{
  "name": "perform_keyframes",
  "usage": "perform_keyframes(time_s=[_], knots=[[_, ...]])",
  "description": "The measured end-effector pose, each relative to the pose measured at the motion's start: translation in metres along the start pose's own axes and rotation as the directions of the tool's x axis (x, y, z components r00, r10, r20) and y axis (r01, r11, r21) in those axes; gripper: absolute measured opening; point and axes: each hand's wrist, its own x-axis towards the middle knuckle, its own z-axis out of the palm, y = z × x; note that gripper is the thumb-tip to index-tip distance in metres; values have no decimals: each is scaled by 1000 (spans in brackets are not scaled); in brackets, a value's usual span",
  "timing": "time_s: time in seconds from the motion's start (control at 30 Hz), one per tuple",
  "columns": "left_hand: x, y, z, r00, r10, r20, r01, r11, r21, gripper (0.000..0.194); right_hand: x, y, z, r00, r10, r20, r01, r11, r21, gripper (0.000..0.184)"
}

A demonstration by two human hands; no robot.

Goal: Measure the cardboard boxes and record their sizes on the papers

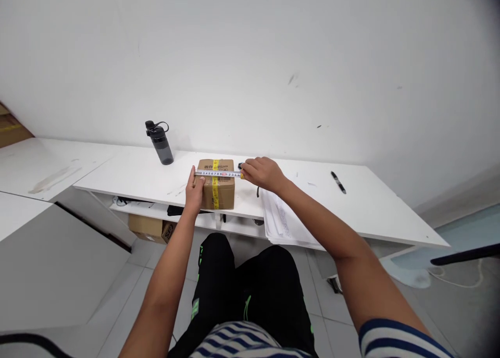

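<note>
A small brown cardboard box (225, 194) with a band of yellow tape sits on the white table (187, 170) near its front edge. Across the top of the box lies the extended blade of a tape measure (213, 173), running left to right. My left hand (194, 191) pinches the blade's end at the box's left edge, thumb on the box. Just past the right edge, my right hand (263, 173) is wrapped round the tape measure's case, which is mostly hidden by the fingers.
A dark water bottle (161, 145) stands to the left, towards the wall. Behind my right forearm, a stack of papers (279, 217) overhangs the front edge. A black pen (338, 182) lies further right. Another cardboard box (146, 226) is beneath the table.
</note>
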Motion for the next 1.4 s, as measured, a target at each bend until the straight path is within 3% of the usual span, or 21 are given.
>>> perform_keyframes(time_s=[0.17, 0.23, 0.3, 0.37, 0.43, 0.5, 0.53, 0.57, 0.63, 0.73, 0.83, 0.9, 0.97, 1.07, 1.17, 1.3, 1.4], knots=[[-1, 21, -2, 991, -111, -70, 120, 984, 133, 76, 30, 4, 3, 987, 119, -109, -119, 993, 7, 40], [-15, 39, -4, 989, 2, -150, 42, 957, 288, 73, 38, 6, 5, 972, 181, -151, -172, 983, 71, 41], [-39, 56, 0, 951, 257, -172, -159, 884, 440, 65, 36, 2, 6, 931, 295, -213, -250, 944, 216, 40], [-68, 64, 12, 896, 432, -101, -346, 823, 450, 57, 21, -11, 4, 835, 482, -266, -338, 830, 444, 40], [-95, 61, 35, 917, 399, -7, -380, 878, 290, 57, -4, -34, 1, 673, 695, -254, -385, 622, 682, 41], [-116, 47, 64, 956, 258, 142, -270, 960, 74, 66, -34, -62, -2, 491, 849, -197, -377, 410, 830, 41], [-123, 38, 80, 961, 174, 217, -177, 984, -3, 69, -49, -75, -3, 446, 883, -148, -374, 334, 865, 41], [-128, 28, 95, 958, 91, 273, -81, 996, -48, 69, -64, -85, -3, 438, 893, -104, -372, 286, 883, 40], [-132, 9, 122, 946, -44, 321, 66, 996, -60, 65, -91, -93, -3, 491, 868, -78, -399, 304, 865, 36], [-122, -11, 150, 936, -114, 334, 121, 993, 0, 58, -123, -70, -3, 599, 801, 23, -479, 335, 812, 35], [-100, -19, 169, 897, -74, 436, 26, 993, 115, 52, -138, -18, -6, 615, 763, 199, -619, 311, 721, 35], [-81, -19, 179, 841, -32, 541, -94, 974, 205, 46, -135, 21, -5, 623, 742, 248, -719, 419, 555, 34], [-64, -19, 187, 772, -14, 635, -218, 933, 285, 41, -125, 57, 1, 654, 700, 285, -755, 590, 285, 36], [-46, -22, 191, 698, 0, 716, -370, 857, 360, 36, -105, 96, 21, 682, 581, 444, -608, 788, -98, 54], [-40, -35, 185, 697, 30, 717, -440, 806, 395, 36, -86, 119, 52, 676, 448, 585, -432, 884, -178, 61], [-41, -57, 174, 752, -57, 656, -262, 888, 377, 38, -74, 135, 89, 698, 291, 654, -308, 947, -93, 45], [-38, -66, 173, 747, -136, 651, -135, 928, 348, 39, -81, 151, 102, 733, 206, 648, -254, 967, -20, 28]])
